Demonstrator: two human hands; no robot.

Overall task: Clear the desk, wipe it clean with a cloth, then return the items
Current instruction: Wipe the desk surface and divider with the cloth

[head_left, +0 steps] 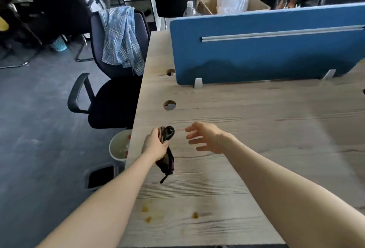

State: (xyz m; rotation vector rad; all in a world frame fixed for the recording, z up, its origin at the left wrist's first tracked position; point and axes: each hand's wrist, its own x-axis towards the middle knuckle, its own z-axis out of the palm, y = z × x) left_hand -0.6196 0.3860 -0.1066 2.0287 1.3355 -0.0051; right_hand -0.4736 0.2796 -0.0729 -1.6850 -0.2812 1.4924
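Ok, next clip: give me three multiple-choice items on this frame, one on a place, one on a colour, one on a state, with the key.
1. Where do the orange stains lie on the desk?
A. Near edge, close to the camera
B. Against the divider
C. Beside the cable holes

2. What colour is the desk divider panel?
A. Grey
B. Blue
C. Green

3. What is the left hand doing?
A. Resting flat on the desk
B. Gripping a dark cloth
C. Holding a bottle

Key: 1 A, the stains sit near the bottom of the view, between the forearms. 2 B, the panel is plainly blue. 3 B, the fingers curl round the bunched cloth, while the right hand reaches with fingers spread and holds nothing.
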